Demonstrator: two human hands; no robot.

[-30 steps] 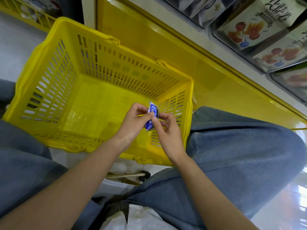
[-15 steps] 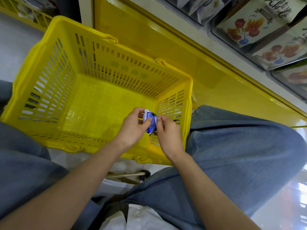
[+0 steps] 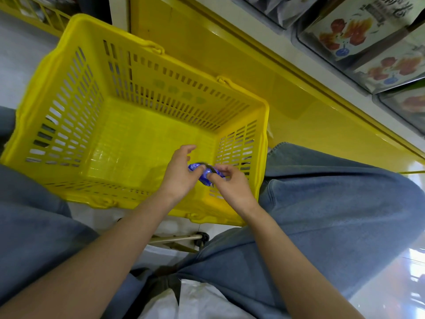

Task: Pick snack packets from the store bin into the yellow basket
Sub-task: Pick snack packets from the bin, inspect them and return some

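The left hand (image 3: 181,178) and right hand (image 3: 232,187) each pinch 1 end of the blue snack packet (image 3: 204,174), its long axis running left-right between them, over the yellow basket's (image 3: 138,139) near-right corner.

Single head-worn wide-angle view, looking steeply down.
The camera is facing forward and down from above the lap, hanging close over the yellow basket (image 3: 69,93); forearms (image 3: 115,261) are filling the foreground, store bins (image 3: 296,36) edging the upper right.
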